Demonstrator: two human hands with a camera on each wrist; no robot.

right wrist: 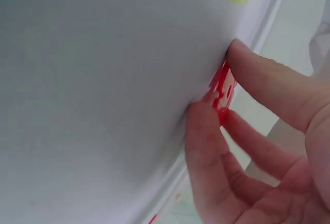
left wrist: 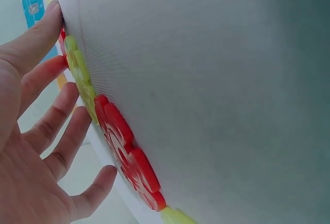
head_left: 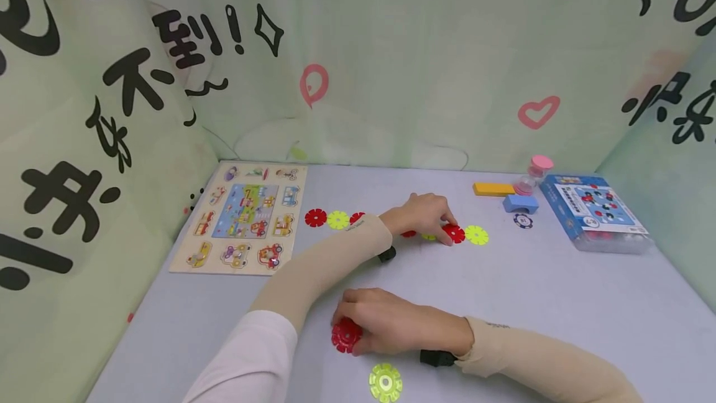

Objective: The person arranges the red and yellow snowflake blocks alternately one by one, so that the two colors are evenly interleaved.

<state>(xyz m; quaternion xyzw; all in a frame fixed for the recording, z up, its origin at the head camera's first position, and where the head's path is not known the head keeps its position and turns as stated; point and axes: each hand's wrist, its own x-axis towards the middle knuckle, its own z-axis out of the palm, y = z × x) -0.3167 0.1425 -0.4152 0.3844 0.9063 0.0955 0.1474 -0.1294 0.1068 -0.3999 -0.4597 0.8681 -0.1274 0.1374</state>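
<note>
A row of notched plastic discs, red and yellow-green, runs across the table beneath my left forearm. My left hand (head_left: 422,216) is at the row's right part, with thumb and index finger at opposite edges of a red notched disc (head_left: 455,233). A yellow-green disc (head_left: 477,235) lies just right of it. In the left wrist view, the other fingers spread over a yellow-green disc (left wrist: 80,74) and a nearer red disc (left wrist: 129,154). Closer to me, my right hand (head_left: 386,322) pinches another red notched disc (head_left: 346,335) by its edges, low over the table (right wrist: 103,100).
One yellow-green disc (head_left: 386,383) lies at the front. A wooden picture puzzle board (head_left: 224,252) is at the back left. At the back right are a blue-lidded box (head_left: 604,204), a yellow block (head_left: 493,189), a blue block (head_left: 520,204), a pink-topped bottle (head_left: 538,170) and a round chip (head_left: 523,221).
</note>
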